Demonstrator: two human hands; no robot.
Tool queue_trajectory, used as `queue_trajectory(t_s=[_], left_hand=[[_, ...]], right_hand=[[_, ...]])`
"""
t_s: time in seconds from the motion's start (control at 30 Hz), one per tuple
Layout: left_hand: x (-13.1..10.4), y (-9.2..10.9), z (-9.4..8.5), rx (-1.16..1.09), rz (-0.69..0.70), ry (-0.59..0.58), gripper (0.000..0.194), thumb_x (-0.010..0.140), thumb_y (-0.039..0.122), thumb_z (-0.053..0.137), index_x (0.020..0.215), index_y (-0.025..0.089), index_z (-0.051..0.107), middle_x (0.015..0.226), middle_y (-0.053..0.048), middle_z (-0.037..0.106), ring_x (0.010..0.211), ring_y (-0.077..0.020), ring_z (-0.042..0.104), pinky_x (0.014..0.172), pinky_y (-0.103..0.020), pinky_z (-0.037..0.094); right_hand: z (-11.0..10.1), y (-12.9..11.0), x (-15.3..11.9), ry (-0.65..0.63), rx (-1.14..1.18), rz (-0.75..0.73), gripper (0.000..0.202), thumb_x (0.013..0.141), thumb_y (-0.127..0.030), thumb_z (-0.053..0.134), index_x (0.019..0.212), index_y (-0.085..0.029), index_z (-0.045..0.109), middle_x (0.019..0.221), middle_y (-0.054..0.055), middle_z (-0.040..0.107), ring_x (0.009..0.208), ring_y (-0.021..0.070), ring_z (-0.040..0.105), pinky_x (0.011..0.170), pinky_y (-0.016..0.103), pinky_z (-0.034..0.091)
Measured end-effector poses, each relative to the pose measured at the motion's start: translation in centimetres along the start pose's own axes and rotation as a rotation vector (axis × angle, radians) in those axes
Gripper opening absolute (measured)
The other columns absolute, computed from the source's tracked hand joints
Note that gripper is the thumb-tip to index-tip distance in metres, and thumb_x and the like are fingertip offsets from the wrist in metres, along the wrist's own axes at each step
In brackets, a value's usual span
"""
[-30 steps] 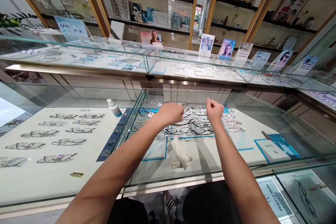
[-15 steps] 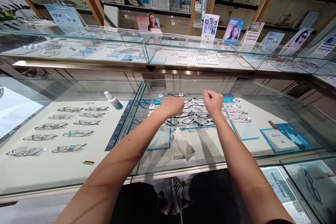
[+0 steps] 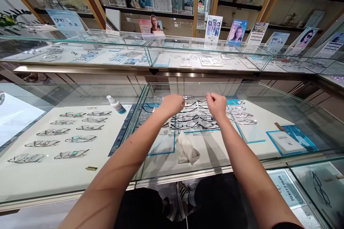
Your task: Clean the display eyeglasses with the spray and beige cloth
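Both of my hands are closed into fists above the glass display case (image 3: pixel 150 171), held apart from each other. My left hand (image 3: pixel 173 104) is over the rows of glasses, nearest to the dark frames at the back left. My right hand (image 3: pixel 217 104), its thumb on the upper side, hovers at the right end of the dark-framed eyeglasses (image 3: pixel 186 125). No object shows in either fist. A crumpled pale cloth (image 3: pixel 187 150) lies between my forearms, closer to me. Some glasses are hidden behind my hands and arms.
On the left section stand a white spray bottle (image 3: pixel 116 105) and several thin-framed glasses (image 3: pixel 80 138). A blue-edged card (image 3: pixel 287 141) lies at the right. Beyond is another glass counter (image 3: pixel 150 57) with upright advertising cards (image 3: pixel 213 29). Glass edges run around the case.
My left hand has shifted slightly up and to the left, and my right hand slightly left. Both stay closed. The view has tilted a little; the cloth and the glasses lie as before.
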State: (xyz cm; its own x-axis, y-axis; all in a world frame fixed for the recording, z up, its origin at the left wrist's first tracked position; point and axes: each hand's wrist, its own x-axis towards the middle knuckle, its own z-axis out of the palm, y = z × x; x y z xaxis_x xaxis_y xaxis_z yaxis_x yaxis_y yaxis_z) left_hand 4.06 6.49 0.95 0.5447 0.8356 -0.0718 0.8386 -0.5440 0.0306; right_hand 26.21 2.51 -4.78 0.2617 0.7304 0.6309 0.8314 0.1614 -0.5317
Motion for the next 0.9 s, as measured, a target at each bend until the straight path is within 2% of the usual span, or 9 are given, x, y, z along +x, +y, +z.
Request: queue_trajectory(t_s=[0.1, 0.27, 0.43, 0.57, 0.7, 0.8, 0.9], left_hand=[[0.7, 0.1, 1.1, -0.012, -0.006, 0.047, 0.025, 0.090, 0.020, 0.056, 0.099, 0.020, 0.079, 0.109, -0.014, 0.079, 0.104, -0.0316, 0.072, 0.083, -0.034, 0.052], [1.7, -0.1, 2.9, -0.018, -0.021, 0.061, 0.025, 0.090, 0.020, 0.057, 0.097, 0.019, 0.081, 0.105, -0.016, 0.079, 0.099, -0.0331, 0.073, 0.083, -0.036, 0.052], [1.9, -0.4, 3.4, -0.021, -0.017, 0.079, 0.024, 0.089, 0.020, 0.057, 0.092, 0.018, 0.082, 0.099, -0.018, 0.079, 0.095, -0.0336, 0.073, 0.080, -0.036, 0.050], [1.1, -0.3, 2.1, -0.021, -0.008, 0.102, 0.022, 0.087, 0.019, 0.059, 0.090, 0.019, 0.081, 0.095, -0.017, 0.079, 0.090, -0.0324, 0.072, 0.076, -0.035, 0.047], [-0.6, -0.3, -0.9, -0.087, 0.012, 0.191, 0.017, 0.087, 0.025, 0.062, 0.088, 0.022, 0.079, 0.091, -0.012, 0.078, 0.086, -0.0298, 0.070, 0.071, -0.033, 0.042], [-1.7, -0.5, -2.8, -0.275, 0.070, 0.294, 0.015, 0.086, 0.032, 0.066, 0.084, 0.023, 0.078, 0.084, -0.007, 0.075, 0.077, -0.0248, 0.065, 0.066, -0.031, 0.037], [-2.2, -0.9, -2.7, -0.560, 0.095, 0.402, 0.018, 0.085, 0.037, 0.068, 0.081, 0.022, 0.077, 0.082, -0.005, 0.072, 0.072, -0.0205, 0.061, 0.066, -0.030, 0.039]], right_hand=[[0.0, -0.1, 0.0, -0.009, -0.002, -0.002, 0.047, 0.098, -0.039, 0.050, 0.059, -0.023, 0.028, 0.053, -0.005, 0.029, 0.055, 0.0127, 0.022, 0.058, 0.031, 0.020], [-0.1, -0.3, 0.0, -0.021, 0.009, 0.005, 0.048, 0.097, -0.039, 0.050, 0.058, -0.023, 0.028, 0.053, -0.005, 0.030, 0.055, 0.0131, 0.021, 0.058, 0.031, 0.020], [-0.1, -0.3, 0.1, -0.029, 0.015, 0.005, 0.048, 0.097, -0.038, 0.050, 0.058, -0.023, 0.027, 0.053, -0.005, 0.030, 0.055, 0.0133, 0.021, 0.058, 0.031, 0.020], [-0.1, -0.2, 0.1, -0.016, 0.007, 0.004, 0.048, 0.097, -0.039, 0.049, 0.058, -0.023, 0.027, 0.053, -0.004, 0.030, 0.056, 0.0134, 0.022, 0.058, 0.031, 0.019], [-0.1, -0.2, 0.2, -0.003, 0.035, 0.019, 0.048, 0.097, -0.040, 0.050, 0.059, -0.023, 0.026, 0.053, -0.005, 0.030, 0.055, 0.0134, 0.021, 0.059, 0.032, 0.019], [0.0, -0.3, 0.1, -0.007, 0.103, 0.049, 0.048, 0.096, -0.040, 0.051, 0.058, -0.023, 0.026, 0.054, -0.005, 0.028, 0.056, 0.0131, 0.021, 0.059, 0.032, 0.019], [0.3, -0.7, 0.0, -0.021, 0.209, 0.102, 0.050, 0.095, -0.042, 0.052, 0.057, -0.022, 0.027, 0.054, -0.006, 0.025, 0.057, 0.0128, 0.021, 0.059, 0.031, 0.019]])
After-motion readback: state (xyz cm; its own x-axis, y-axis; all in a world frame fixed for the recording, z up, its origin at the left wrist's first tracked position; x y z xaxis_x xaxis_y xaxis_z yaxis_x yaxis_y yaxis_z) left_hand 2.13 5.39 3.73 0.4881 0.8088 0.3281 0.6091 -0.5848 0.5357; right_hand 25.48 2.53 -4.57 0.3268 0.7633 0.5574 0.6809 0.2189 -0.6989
